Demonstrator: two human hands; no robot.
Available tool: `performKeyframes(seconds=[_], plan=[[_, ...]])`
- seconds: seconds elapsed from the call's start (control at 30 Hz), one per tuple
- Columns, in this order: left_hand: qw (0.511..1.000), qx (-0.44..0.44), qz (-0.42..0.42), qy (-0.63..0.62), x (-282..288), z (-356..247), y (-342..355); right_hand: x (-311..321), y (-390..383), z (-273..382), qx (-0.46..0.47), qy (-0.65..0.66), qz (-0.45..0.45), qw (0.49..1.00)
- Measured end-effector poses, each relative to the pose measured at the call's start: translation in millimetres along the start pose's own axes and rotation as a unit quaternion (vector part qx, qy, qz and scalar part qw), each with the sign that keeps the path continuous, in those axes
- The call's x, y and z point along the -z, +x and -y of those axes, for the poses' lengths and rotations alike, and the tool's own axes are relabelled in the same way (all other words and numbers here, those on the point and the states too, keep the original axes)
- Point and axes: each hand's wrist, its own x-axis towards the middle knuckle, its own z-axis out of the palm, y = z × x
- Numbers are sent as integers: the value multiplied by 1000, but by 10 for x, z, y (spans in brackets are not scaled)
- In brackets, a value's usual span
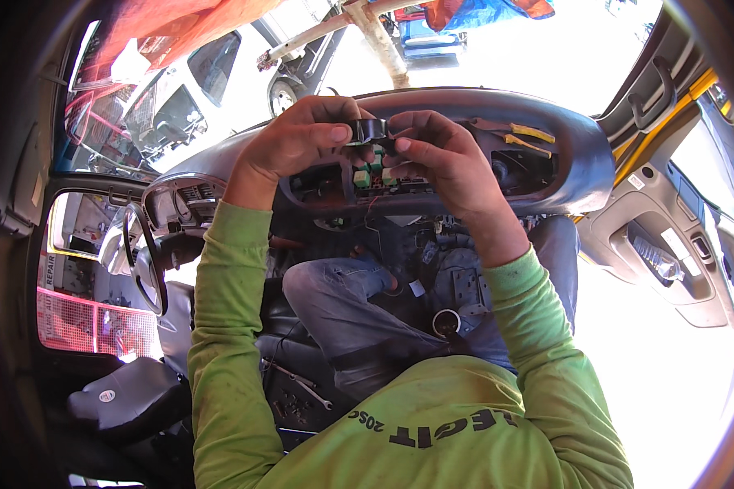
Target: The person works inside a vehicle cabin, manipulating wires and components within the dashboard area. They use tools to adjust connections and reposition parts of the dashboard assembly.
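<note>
Up over the dashboard, both my hands are raised around a roll of black tape (pixel 373 130). My left hand (pixel 308 137) has its thumb and fingers closed on the roll's left side. On the other side, the fingers of my right hand (pixel 436 147) are pinched close against the roll's right edge; whether they grip a loose tape end is too small to make out. Behind and below the roll, an opening in the dashboard (pixel 481 104) shows green and white relay-like blocks (pixel 367 175) and thin wires, partly hidden by my fingers.
Pliers with yellow handles (pixel 532 130) lie on the dashboard at right. The steering wheel (pixel 145 269) stands at left. Wrenches (pixel 306 383) and small fasteners lie beside my leg. A white ring-shaped thing (pixel 446 323) rests near my lap. The right door (pixel 669 236) hangs open, a plastic bottle (pixel 659 259) in its pocket.
</note>
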Motion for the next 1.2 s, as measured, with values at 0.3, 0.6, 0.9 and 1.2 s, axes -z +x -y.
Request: performKeyframes(seconds=[0.3, 0.6, 0.9, 1.2], plan=[[998, 15, -34, 55, 92, -30, -108, 14, -29, -135, 9, 5, -18, 1000], [800, 53, -154, 577, -26, -289, -91, 200, -145, -230, 4, -91, -71, 993], [710, -33, -167, 683, -190, -354, 23, 288, -75, -462, -47, -32, -116, 992], [623, -52, -122, 771, -492, -404, 145, 331, 39, -513, -77, 15, -109, 991]])
